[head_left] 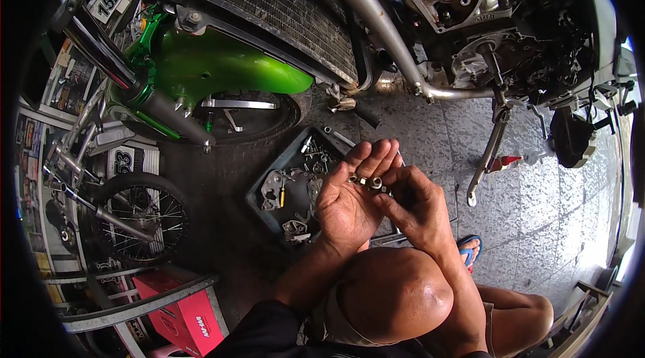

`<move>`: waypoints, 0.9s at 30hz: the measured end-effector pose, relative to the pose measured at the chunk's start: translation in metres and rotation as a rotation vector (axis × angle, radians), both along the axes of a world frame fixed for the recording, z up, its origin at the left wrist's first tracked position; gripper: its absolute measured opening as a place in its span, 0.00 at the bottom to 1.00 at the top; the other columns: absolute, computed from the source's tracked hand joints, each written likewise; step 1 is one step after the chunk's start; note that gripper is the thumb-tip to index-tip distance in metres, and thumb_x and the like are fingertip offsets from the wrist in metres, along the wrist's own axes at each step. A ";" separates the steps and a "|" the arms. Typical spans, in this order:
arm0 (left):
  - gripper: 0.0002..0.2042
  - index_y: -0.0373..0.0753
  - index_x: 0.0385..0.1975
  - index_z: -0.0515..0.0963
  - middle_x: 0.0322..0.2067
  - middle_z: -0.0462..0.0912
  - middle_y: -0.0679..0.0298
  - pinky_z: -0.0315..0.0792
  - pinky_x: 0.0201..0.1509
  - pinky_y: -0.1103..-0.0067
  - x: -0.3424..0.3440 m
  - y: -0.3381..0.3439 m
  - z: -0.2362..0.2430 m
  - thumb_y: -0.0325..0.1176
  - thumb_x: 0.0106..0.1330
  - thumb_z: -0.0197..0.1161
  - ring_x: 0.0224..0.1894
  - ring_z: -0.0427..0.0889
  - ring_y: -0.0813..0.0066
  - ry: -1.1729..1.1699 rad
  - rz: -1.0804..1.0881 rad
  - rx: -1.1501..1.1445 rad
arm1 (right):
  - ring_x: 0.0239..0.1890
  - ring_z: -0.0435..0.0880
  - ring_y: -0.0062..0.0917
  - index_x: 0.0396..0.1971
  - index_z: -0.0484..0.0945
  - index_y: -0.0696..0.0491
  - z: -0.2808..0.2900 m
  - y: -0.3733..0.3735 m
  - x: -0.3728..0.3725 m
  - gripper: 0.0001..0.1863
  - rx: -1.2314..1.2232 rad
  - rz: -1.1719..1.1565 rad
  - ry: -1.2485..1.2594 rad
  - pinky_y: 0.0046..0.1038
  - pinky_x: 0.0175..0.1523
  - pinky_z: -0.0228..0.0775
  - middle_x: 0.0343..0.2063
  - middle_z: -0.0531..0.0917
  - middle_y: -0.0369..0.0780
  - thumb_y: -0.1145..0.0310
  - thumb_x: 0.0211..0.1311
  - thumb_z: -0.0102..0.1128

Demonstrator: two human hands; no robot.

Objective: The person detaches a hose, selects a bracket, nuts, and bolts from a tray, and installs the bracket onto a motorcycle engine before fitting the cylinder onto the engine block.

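My left hand (349, 200) is held palm up above my knee, cupping several small metal nuts and bolts (366, 181) on its fingers. My right hand (416, 207) sits close beside it, its fingertips reaching into the left palm and touching those small parts. Under both hands lies a dark parts tray (269, 207) on the floor, filled with metal engine pieces and small hardware. A motorcycle (222, 66) with a green front fender stands just beyond the tray.
The motorcycle's radiator (282, 9), silver exhaust pipe (383, 22) and stripped engine (484, 29) fill the top. A kickstand (487, 156) rests on the grey tiled floor. A second spoked wheel (138, 217) and a red box (185, 318) sit at left. A blue sandal (469, 247) is on my foot.
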State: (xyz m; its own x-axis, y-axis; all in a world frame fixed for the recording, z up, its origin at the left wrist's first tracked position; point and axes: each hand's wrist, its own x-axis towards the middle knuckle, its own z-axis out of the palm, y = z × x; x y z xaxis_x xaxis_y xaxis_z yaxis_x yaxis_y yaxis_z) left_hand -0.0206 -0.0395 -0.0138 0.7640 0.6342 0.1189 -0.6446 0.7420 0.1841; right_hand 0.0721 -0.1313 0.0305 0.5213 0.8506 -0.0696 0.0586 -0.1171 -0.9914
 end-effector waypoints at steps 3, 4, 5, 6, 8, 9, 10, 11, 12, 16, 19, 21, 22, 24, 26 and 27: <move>0.24 0.35 0.63 0.66 0.64 0.65 0.50 0.45 0.76 0.59 -0.002 -0.001 0.004 0.37 0.68 0.41 0.71 0.56 0.54 0.042 0.005 -0.017 | 0.28 0.70 0.10 0.36 0.74 0.57 0.007 -0.001 0.001 0.12 -0.025 0.018 -0.017 0.16 0.32 0.64 0.26 0.77 0.30 0.78 0.54 0.68; 0.25 0.35 0.63 0.65 0.65 0.64 0.50 0.44 0.76 0.59 -0.001 -0.002 0.005 0.35 0.66 0.41 0.71 0.55 0.54 0.041 0.003 -0.008 | 0.27 0.70 0.10 0.36 0.74 0.57 0.009 -0.001 0.002 0.12 -0.056 0.031 -0.018 0.16 0.32 0.64 0.25 0.77 0.30 0.78 0.54 0.68; 0.25 0.35 0.63 0.65 0.65 0.64 0.50 0.44 0.76 0.59 -0.001 -0.001 0.006 0.35 0.66 0.41 0.71 0.55 0.54 0.039 0.003 -0.009 | 0.27 0.70 0.10 0.36 0.74 0.57 0.008 -0.001 0.002 0.12 -0.057 0.031 -0.020 0.16 0.32 0.64 0.25 0.77 0.30 0.78 0.54 0.68; 0.26 0.34 0.63 0.64 0.65 0.63 0.48 0.43 0.76 0.60 0.000 -0.002 0.007 0.35 0.65 0.41 0.71 0.54 0.52 0.011 0.001 0.010 | 0.27 0.70 0.10 0.36 0.74 0.57 0.008 -0.002 0.001 0.12 -0.043 0.024 0.003 0.16 0.31 0.64 0.25 0.77 0.30 0.78 0.54 0.68; 0.27 0.33 0.64 0.63 0.66 0.61 0.45 0.42 0.77 0.60 0.000 -0.003 0.007 0.35 0.64 0.42 0.71 0.54 0.51 -0.016 0.000 0.027 | 0.26 0.70 0.09 0.37 0.74 0.57 0.006 -0.002 0.001 0.12 -0.029 0.019 0.025 0.16 0.30 0.63 0.24 0.77 0.30 0.78 0.54 0.68; 0.28 0.33 0.64 0.62 0.66 0.61 0.45 0.41 0.77 0.60 0.000 -0.003 0.007 0.35 0.63 0.41 0.71 0.53 0.51 -0.017 0.006 0.041 | 0.26 0.70 0.09 0.37 0.74 0.57 0.004 -0.002 0.001 0.12 -0.003 0.012 0.014 0.16 0.30 0.63 0.24 0.77 0.31 0.78 0.54 0.68; 0.29 0.33 0.65 0.62 0.66 0.60 0.45 0.40 0.77 0.61 0.000 -0.003 0.007 0.35 0.61 0.41 0.72 0.53 0.50 -0.018 0.013 0.055 | 0.26 0.71 0.09 0.37 0.74 0.57 0.003 -0.001 0.001 0.12 0.024 0.004 0.004 0.16 0.30 0.63 0.24 0.78 0.31 0.79 0.54 0.68; 0.29 0.33 0.65 0.62 0.66 0.60 0.45 0.40 0.77 0.61 0.001 -0.003 0.006 0.35 0.61 0.41 0.72 0.53 0.50 -0.019 0.012 0.054 | 0.26 0.71 0.09 0.37 0.74 0.57 0.002 -0.002 0.001 0.12 0.023 0.004 0.003 0.16 0.30 0.63 0.24 0.78 0.31 0.79 0.54 0.68; 0.29 0.33 0.65 0.61 0.66 0.60 0.45 0.41 0.77 0.61 0.000 -0.002 0.006 0.35 0.62 0.41 0.71 0.53 0.51 -0.017 0.004 0.063 | 0.26 0.71 0.09 0.37 0.74 0.57 0.001 -0.002 0.001 0.12 0.028 0.009 0.000 0.16 0.30 0.64 0.25 0.78 0.31 0.79 0.54 0.68; 0.28 0.35 0.65 0.62 0.67 0.61 0.49 0.44 0.76 0.58 0.000 -0.002 0.014 0.33 0.61 0.41 0.72 0.53 0.52 0.065 0.005 0.020 | 0.27 0.72 0.09 0.37 0.74 0.58 0.007 -0.003 0.002 0.12 -0.020 0.040 0.016 0.16 0.31 0.65 0.26 0.80 0.32 0.79 0.54 0.67; 0.27 0.35 0.65 0.61 0.67 0.60 0.49 0.45 0.76 0.58 -0.001 -0.003 0.015 0.35 0.64 0.42 0.72 0.53 0.52 0.101 0.023 0.034 | 0.27 0.72 0.09 0.38 0.74 0.58 0.007 -0.003 0.002 0.13 0.013 0.044 -0.005 0.16 0.30 0.64 0.26 0.79 0.31 0.79 0.54 0.68; 0.27 0.35 0.66 0.60 0.67 0.60 0.49 0.45 0.76 0.58 0.000 -0.004 0.014 0.35 0.66 0.42 0.72 0.53 0.52 0.090 0.025 0.040 | 0.27 0.72 0.09 0.38 0.74 0.58 0.006 -0.003 0.001 0.13 0.029 0.033 0.040 0.16 0.30 0.64 0.25 0.79 0.31 0.79 0.54 0.68; 0.27 0.36 0.66 0.60 0.67 0.60 0.49 0.44 0.76 0.58 0.001 -0.004 0.013 0.36 0.67 0.42 0.72 0.53 0.52 0.077 0.026 0.045 | 0.27 0.72 0.09 0.38 0.74 0.57 0.005 -0.004 0.001 0.13 0.044 0.020 0.085 0.16 0.30 0.64 0.25 0.79 0.31 0.78 0.54 0.68; 0.27 0.36 0.67 0.59 0.67 0.60 0.49 0.44 0.76 0.58 0.000 -0.003 0.016 0.36 0.67 0.42 0.72 0.53 0.52 0.052 0.013 0.016 | 0.27 0.72 0.09 0.38 0.75 0.57 0.006 -0.005 0.001 0.13 0.031 0.027 0.093 0.16 0.30 0.64 0.26 0.80 0.32 0.79 0.54 0.68; 0.27 0.36 0.67 0.58 0.67 0.60 0.49 0.44 0.76 0.58 -0.002 -0.002 0.016 0.36 0.68 0.42 0.72 0.53 0.52 0.029 0.005 -0.011 | 0.27 0.72 0.10 0.38 0.75 0.58 0.008 -0.005 0.001 0.13 0.019 0.039 0.104 0.16 0.31 0.64 0.26 0.80 0.32 0.79 0.53 0.68; 0.27 0.36 0.67 0.58 0.67 0.60 0.49 0.44 0.76 0.58 -0.002 -0.001 0.015 0.36 0.68 0.42 0.72 0.53 0.52 0.016 -0.002 -0.028 | 0.27 0.73 0.11 0.38 0.76 0.58 0.010 -0.004 0.002 0.13 -0.011 0.064 0.014 0.17 0.31 0.66 0.27 0.80 0.33 0.78 0.53 0.68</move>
State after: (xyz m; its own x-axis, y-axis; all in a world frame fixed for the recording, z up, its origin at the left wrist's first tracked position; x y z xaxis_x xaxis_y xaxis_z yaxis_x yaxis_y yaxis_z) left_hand -0.0227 -0.0409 0.0016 0.7668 0.6357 0.0885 -0.6404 0.7483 0.1732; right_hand 0.0743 -0.1355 0.0407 0.4650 0.8811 -0.0860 0.0526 -0.1245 -0.9908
